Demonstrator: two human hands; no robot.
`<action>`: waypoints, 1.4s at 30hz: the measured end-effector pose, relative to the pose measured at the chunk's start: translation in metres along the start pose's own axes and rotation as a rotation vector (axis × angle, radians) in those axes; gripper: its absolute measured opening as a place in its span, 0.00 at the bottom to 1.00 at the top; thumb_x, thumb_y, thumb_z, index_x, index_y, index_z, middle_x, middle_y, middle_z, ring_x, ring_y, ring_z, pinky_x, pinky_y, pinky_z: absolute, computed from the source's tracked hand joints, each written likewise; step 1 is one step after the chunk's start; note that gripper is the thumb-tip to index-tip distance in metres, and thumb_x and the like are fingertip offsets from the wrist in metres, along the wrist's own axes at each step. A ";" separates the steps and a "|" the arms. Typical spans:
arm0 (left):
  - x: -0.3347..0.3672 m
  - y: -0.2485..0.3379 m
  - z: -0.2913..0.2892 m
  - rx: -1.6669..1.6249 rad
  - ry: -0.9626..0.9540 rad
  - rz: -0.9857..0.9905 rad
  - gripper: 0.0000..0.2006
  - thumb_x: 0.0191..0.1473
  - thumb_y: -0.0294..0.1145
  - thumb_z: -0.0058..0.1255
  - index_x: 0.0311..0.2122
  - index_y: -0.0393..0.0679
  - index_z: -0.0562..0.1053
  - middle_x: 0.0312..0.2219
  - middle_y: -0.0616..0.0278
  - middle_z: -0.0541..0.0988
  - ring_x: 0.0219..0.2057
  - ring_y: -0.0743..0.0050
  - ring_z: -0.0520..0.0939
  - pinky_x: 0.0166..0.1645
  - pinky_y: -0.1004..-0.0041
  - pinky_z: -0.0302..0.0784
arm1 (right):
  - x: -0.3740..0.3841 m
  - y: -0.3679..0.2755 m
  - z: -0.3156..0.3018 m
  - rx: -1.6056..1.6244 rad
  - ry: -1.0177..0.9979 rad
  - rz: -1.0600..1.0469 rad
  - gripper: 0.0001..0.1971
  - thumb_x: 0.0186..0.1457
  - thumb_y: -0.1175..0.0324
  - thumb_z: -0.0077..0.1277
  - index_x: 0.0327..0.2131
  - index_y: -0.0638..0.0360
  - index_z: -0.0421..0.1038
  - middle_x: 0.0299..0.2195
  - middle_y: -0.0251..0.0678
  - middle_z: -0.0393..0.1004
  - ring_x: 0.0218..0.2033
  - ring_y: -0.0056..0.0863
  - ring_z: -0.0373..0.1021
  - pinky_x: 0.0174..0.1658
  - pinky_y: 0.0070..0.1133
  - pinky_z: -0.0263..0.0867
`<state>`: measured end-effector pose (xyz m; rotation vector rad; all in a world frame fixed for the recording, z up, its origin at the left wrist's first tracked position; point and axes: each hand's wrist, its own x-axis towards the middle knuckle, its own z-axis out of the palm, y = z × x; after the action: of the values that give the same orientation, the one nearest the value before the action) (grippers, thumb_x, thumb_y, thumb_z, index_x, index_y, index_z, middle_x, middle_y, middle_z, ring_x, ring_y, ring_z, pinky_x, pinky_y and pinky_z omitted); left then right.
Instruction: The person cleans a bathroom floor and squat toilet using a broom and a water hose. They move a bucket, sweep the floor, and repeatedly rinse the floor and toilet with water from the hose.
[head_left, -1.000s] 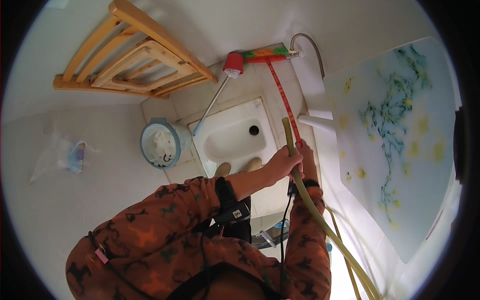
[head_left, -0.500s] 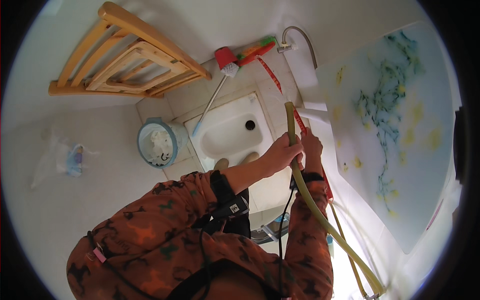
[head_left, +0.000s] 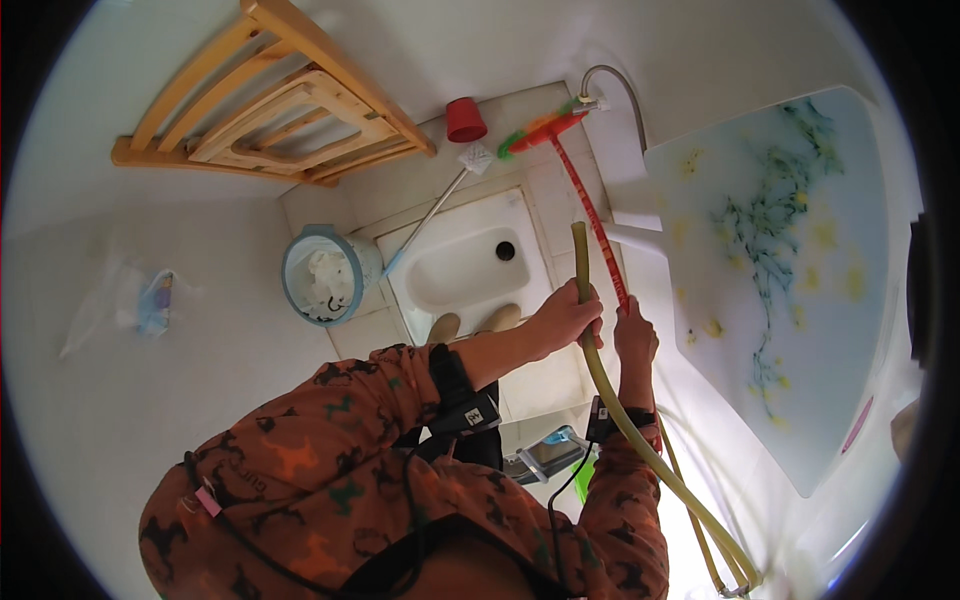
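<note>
My left hand (head_left: pixel 566 322) is wrapped round a yellowish, flexible hose (head_left: pixel 620 408), whose open end points away from me above the floor near the squat toilet (head_left: pixel 455 265). A faint stream of water seems to leave that end. Just to the right, my right hand (head_left: pixel 635 338) grips the red patterned handle of a broom (head_left: pixel 590 208). Its red head with green and orange bristles lies on the tiles at the far wall. The hose runs back over my right forearm toward the lower right.
A blue-rimmed bucket (head_left: pixel 287 290) with white waste stands left of the toilet. Near the wall are a toilet brush (head_left: pixel 428 215), a red tub (head_left: pixel 466 120) and a leaning wooden rack (head_left: pixel 370 92). A floral panel (head_left: pixel 740 300) fills the right. A metal shower hose (head_left: pixel 630 90) hangs beyond.
The broom head has swung right along the wall, away from the red tub. My right hand has drawn back toward me with the handle. The hose end has dropped slightly nearer.
</note>
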<state>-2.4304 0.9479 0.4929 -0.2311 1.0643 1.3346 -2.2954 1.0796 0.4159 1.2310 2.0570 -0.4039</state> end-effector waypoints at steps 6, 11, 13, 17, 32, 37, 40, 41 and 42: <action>0.010 -0.017 -0.013 0.023 0.014 -0.020 0.05 0.47 0.29 0.38 0.30 0.43 0.57 0.18 0.64 0.68 0.19 0.72 0.75 0.23 0.78 0.66 | 0.002 -0.023 0.033 0.129 -0.064 0.002 0.18 0.51 0.53 0.32 0.47 0.38 0.53 0.29 0.46 0.70 0.34 0.45 0.67 0.38 0.36 0.60; 0.024 -0.019 -0.015 0.002 0.024 -0.018 0.05 0.47 0.29 0.38 0.29 0.44 0.57 0.17 0.64 0.68 0.19 0.72 0.75 0.23 0.79 0.65 | 0.071 -0.041 0.050 0.163 -0.116 -0.102 0.18 0.51 0.54 0.32 0.46 0.41 0.55 0.30 0.48 0.70 0.35 0.46 0.66 0.39 0.36 0.60; 0.030 -0.016 -0.014 -0.021 0.020 -0.026 0.04 0.47 0.29 0.38 0.28 0.44 0.58 0.17 0.65 0.68 0.19 0.72 0.75 0.22 0.79 0.65 | 0.111 -0.045 0.059 0.161 -0.094 -0.189 0.18 0.51 0.53 0.32 0.45 0.43 0.56 0.31 0.48 0.69 0.35 0.47 0.65 0.39 0.36 0.60; 0.038 -0.010 -0.006 -0.009 -0.016 0.001 0.04 0.47 0.28 0.37 0.27 0.44 0.58 0.16 0.65 0.68 0.19 0.72 0.75 0.21 0.80 0.63 | 0.122 -0.009 0.109 0.384 -0.173 -0.156 0.19 0.50 0.52 0.31 0.43 0.47 0.60 0.33 0.47 0.68 0.37 0.47 0.64 0.39 0.35 0.60; 0.007 -0.035 0.000 0.210 -0.020 -0.134 0.05 0.46 0.30 0.37 0.25 0.41 0.60 0.16 0.64 0.68 0.16 0.70 0.74 0.20 0.75 0.69 | -0.031 0.014 0.134 0.195 -0.234 -0.254 0.20 0.48 0.52 0.36 0.37 0.59 0.62 0.35 0.49 0.67 0.34 0.46 0.66 0.34 0.33 0.63; -0.028 -0.052 0.000 0.273 0.016 -0.178 0.07 0.46 0.31 0.37 0.26 0.38 0.60 0.15 0.63 0.69 0.16 0.67 0.75 0.15 0.75 0.67 | -0.131 -0.007 0.202 0.515 -0.523 0.183 0.25 0.52 0.52 0.28 0.36 0.69 0.62 0.24 0.52 0.69 0.26 0.41 0.69 0.30 0.30 0.65; -0.057 -0.052 -0.002 0.304 0.054 -0.188 0.08 0.46 0.28 0.36 0.25 0.32 0.60 0.16 0.57 0.69 0.15 0.63 0.75 0.15 0.72 0.70 | -0.208 0.009 0.203 0.595 -0.556 0.054 0.23 0.52 0.53 0.29 0.29 0.69 0.61 0.19 0.51 0.68 0.16 0.39 0.68 0.20 0.29 0.65; -0.066 -0.052 -0.002 0.301 0.063 -0.201 0.08 0.46 0.28 0.36 0.25 0.32 0.60 0.16 0.57 0.69 0.15 0.63 0.75 0.15 0.72 0.70 | -0.229 0.018 0.195 0.564 -0.515 -0.072 0.23 0.52 0.52 0.29 0.29 0.69 0.61 0.19 0.51 0.68 0.15 0.39 0.68 0.20 0.30 0.65; -0.075 -0.053 -0.003 0.299 0.072 -0.214 0.08 0.46 0.28 0.36 0.24 0.32 0.61 0.16 0.57 0.69 0.15 0.63 0.75 0.14 0.72 0.70 | -0.246 0.022 0.186 0.476 -0.418 -0.186 0.23 0.52 0.52 0.29 0.29 0.68 0.60 0.19 0.51 0.68 0.14 0.40 0.68 0.19 0.30 0.65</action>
<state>-2.3761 0.8798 0.5237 -0.1649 1.2476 0.9691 -2.1258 0.8245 0.4585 1.0946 1.7626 -1.1874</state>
